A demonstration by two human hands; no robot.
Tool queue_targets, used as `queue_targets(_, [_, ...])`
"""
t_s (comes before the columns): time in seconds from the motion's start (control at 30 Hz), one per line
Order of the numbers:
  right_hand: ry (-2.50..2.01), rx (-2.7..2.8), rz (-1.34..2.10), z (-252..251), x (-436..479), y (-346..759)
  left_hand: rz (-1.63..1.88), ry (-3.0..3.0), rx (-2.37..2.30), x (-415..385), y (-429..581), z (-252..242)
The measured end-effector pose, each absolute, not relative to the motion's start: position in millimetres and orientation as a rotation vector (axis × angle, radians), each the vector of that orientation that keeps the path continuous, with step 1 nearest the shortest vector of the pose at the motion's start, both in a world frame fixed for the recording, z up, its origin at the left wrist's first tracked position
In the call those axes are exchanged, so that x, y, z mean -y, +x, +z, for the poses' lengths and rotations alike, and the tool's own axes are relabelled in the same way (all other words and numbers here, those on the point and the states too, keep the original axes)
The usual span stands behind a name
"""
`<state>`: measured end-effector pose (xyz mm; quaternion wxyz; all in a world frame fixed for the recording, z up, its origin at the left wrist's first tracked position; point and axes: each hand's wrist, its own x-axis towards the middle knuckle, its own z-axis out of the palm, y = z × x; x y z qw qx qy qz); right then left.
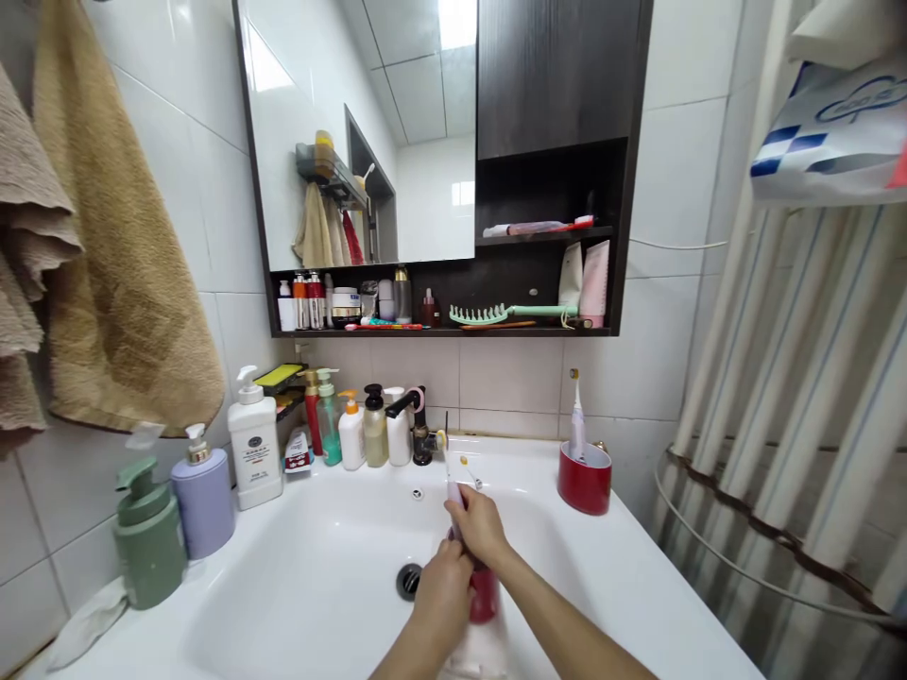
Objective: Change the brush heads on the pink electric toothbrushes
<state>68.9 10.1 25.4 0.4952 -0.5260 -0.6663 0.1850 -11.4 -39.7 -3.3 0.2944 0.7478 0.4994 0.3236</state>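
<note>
- Drain just left of the grip; best kept clear of loose parts
- Left hand curled below the brush handle; cannot tell what it clamps
- Toothbrush rising from the grip, head up; steady its base
- Right hand closed round the handle; light, even pressure suits
- Red cup right of the grip

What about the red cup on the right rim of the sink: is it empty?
No, a toothbrush stands in the red cup with its head up.
</note>
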Motion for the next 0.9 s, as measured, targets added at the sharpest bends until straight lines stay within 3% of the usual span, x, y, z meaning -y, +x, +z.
queue_targets(0.17, [-1.205,1.455,0.444,72.5,1.3,103.0,0.958,2.093,-1.306,36.9,-17.2,-5.6])
queue_targets(0.27, [-1.083,1.244,0.632,86.3,18.7,124.6,1.156,1.920,-1.245,36.6,-12.5,4.0])
queue_targets(0.33, [-1.061,1.166,0.825,81.6,31.9,132.5,1.224,1.652,-1.124,38.3,-1.6,13.2])
queue_targets(0.57, [-1.033,1.005,1.148,50.4,48.1,144.0,0.824,1.010,-0.633,55.0,48.3,10.8])
queue_targets(0.9, [-0.961,0.827,1.102,49.9,38.1,156.1,0.836,1.289,-0.796,48.8,45.4,-8.3])
